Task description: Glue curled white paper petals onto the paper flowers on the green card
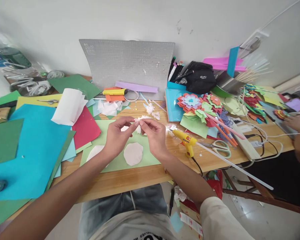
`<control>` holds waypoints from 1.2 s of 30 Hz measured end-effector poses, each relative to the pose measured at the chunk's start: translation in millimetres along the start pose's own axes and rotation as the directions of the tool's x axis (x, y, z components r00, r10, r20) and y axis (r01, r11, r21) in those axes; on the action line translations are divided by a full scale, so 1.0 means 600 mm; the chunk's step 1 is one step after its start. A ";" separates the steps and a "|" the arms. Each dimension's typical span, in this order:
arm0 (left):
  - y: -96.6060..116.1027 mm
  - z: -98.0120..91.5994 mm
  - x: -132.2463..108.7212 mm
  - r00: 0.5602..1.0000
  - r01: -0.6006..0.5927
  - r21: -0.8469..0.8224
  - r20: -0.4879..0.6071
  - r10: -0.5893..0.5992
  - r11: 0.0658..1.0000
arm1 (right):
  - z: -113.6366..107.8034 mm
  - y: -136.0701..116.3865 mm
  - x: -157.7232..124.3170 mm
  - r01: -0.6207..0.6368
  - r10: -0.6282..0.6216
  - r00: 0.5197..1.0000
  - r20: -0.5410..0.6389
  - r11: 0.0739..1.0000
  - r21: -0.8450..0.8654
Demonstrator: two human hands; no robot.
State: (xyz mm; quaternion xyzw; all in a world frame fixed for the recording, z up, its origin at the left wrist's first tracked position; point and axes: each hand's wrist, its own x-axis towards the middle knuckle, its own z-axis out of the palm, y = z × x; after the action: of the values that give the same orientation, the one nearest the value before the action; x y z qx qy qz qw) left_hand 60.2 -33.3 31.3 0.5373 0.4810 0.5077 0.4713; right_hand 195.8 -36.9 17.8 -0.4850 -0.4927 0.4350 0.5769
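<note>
My left hand (119, 136) and my right hand (153, 136) meet at the fingertips above a light green sheet (150, 159). Both are pinched on a small piece of white paper (137, 122), mostly hidden by the fingers. A rounded white paper piece (133, 154) lies on the green sheet just below my hands. Another white piece (96, 152) is partly covered by my left wrist. More white paper (143, 128) shows behind the fingertips.
Right of my hands lie a yellow glue gun (186, 140) with a long glue stick, scissors (221, 148) and layered paper flowers (191, 101). Coloured sheets (40, 133) cover the left side. A grey cutting mat (130, 63) leans on the wall. Another person's hand (298, 123) is far right.
</note>
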 end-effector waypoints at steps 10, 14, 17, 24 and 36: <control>-0.032 -0.025 0.038 0.995 0.040 0.176 -0.093 -0.024 0.984 | -0.043 -0.063 -0.052 0.165 -0.161 0.986 0.034 0.962 -0.216; -0.060 -0.028 0.036 0.999 0.041 0.196 -0.042 -0.033 0.980 | -0.144 -0.061 -0.190 0.418 -0.426 0.898 0.106 0.756 -0.504; -0.075 -0.020 0.027 1.000 0.008 0.170 0.026 -0.013 0.985 | -0.225 -0.013 -0.257 0.229 -0.499 0.849 -0.172 0.642 -0.732; -0.084 -0.014 0.018 0.999 -0.041 0.223 0.023 0.036 0.974 | -0.300 0.055 -0.198 -0.171 -0.306 0.886 -0.349 0.484 -0.858; -0.092 -0.016 0.017 0.996 -0.081 0.265 0.046 0.072 0.961 | -0.276 0.034 -0.098 -0.226 -0.084 0.946 -0.312 0.517 -0.825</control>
State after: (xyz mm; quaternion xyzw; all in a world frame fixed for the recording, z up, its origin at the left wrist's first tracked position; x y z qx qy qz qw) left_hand 48.5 -18.0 -22.3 0.6230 0.5152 0.4465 0.3835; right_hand 351.1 -113.1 -18.4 -0.7871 -0.5235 0.0786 0.3167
